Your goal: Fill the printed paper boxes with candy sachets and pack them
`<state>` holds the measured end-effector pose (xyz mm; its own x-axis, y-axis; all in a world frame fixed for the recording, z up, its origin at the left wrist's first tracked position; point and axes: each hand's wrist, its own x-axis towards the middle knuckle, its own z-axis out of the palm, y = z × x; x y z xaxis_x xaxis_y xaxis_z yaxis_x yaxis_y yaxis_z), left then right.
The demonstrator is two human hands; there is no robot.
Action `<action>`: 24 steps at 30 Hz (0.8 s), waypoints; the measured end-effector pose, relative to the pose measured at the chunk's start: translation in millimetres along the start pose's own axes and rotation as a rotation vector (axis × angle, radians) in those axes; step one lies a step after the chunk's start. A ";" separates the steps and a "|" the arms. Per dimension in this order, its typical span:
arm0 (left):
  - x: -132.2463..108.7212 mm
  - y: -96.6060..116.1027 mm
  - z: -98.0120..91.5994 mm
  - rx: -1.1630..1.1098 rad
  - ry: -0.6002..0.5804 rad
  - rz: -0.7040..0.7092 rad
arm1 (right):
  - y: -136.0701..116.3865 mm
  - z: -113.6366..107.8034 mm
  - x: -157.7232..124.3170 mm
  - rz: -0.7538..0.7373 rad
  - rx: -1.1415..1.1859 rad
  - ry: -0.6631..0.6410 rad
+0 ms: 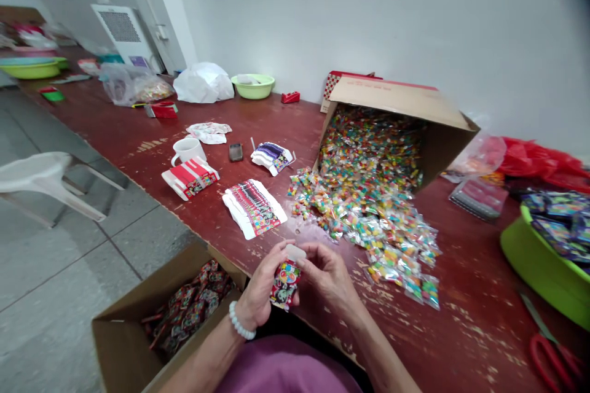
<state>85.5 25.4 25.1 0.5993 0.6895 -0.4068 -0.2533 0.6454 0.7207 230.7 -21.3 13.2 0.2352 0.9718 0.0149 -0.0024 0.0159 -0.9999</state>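
My left hand (259,290), with a pale bead bracelet at the wrist, is closed around a small printed carton (286,282) in red with colourful pictures. The carton stands upright at the table's edge with its white top flap raised. My right hand (330,273) pinches the carton's upper end by the flap, thumb and fingertips against it. Beyond my hands lies a fanned stack of flat printed cartons (258,209). To the right, clear packets of colourful candy (382,221) spill from a tipped cardboard box (401,95).
An open cardboard box (124,325) of filled cartons stands below on my left. A white mug (188,150), more carton stacks (191,177) and a small dark device (235,152) sit farther back. Red-handled scissors (550,356) and a green basin (539,264) are at right.
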 end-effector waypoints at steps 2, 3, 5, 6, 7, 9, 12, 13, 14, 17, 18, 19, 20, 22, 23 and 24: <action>0.4 2.0 -0.6 -0.046 -0.020 -0.070 | -4.1 -5.0 -0.5 -0.118 -0.163 -0.039; 0.9 2.6 -0.3 -0.058 -0.024 -0.096 | -6.9 -7.3 -0.9 -0.174 -0.224 -0.067; 2.1 3.2 1.4 -0.053 -0.007 -0.110 | -12.2 -10.1 -1.6 -0.231 -0.283 -0.126; 2.7 3.1 2.6 -0.034 0.013 -0.106 | -14.2 -10.3 -1.7 -0.220 -0.283 -0.146; 3.3 2.8 4.0 -0.010 0.035 -0.096 | -15.6 -9.6 -1.7 -0.188 -0.265 -0.146; 4.0 1.9 6.4 0.038 0.063 -0.074 | -16.5 -6.5 -1.1 -0.100 -0.187 -0.117; 4.2 0.2 7.8 0.082 0.042 -0.050 | -15.7 -0.7 1.6 0.021 -0.014 -0.101; 4.0 -0.2 7.5 0.093 0.024 -0.044 | -15.7 0.7 2.8 0.059 0.040 -0.102; 3.8 -0.4 7.0 0.108 0.007 -0.040 | -15.9 1.7 4.0 0.096 0.083 -0.102; 3.0 0.2 4.5 0.150 -0.009 -0.037 | -18.9 1.9 6.0 0.144 0.155 -0.082; 2.9 0.8 3.5 0.165 0.002 -0.032 | -20.5 1.4 5.5 0.124 0.155 -0.079; 3.0 1.5 2.5 0.173 0.018 -0.024 | -22.2 0.8 4.3 0.089 0.132 -0.075; 3.3 2.1 1.3 0.167 0.033 -0.020 | -23.7 0.4 2.2 0.047 0.089 -0.080; 5.0 2.6 -1.2 0.110 0.036 -0.055 | -25.4 1.0 -4.0 -0.051 -0.053 -0.112; 6.3 2.3 -2.6 0.059 0.028 -0.080 | -25.2 2.6 -7.9 -0.103 -0.146 -0.124; 7.7 1.7 -4.0 0.000 0.021 -0.093 | -23.9 5.2 -12.0 -0.159 -0.245 -0.126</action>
<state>86.7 33.1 21.0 0.6042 0.6330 -0.4840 -0.1973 0.7074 0.6788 222.9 -32.1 37.0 0.0919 0.9833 0.1570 0.2627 0.1282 -0.9563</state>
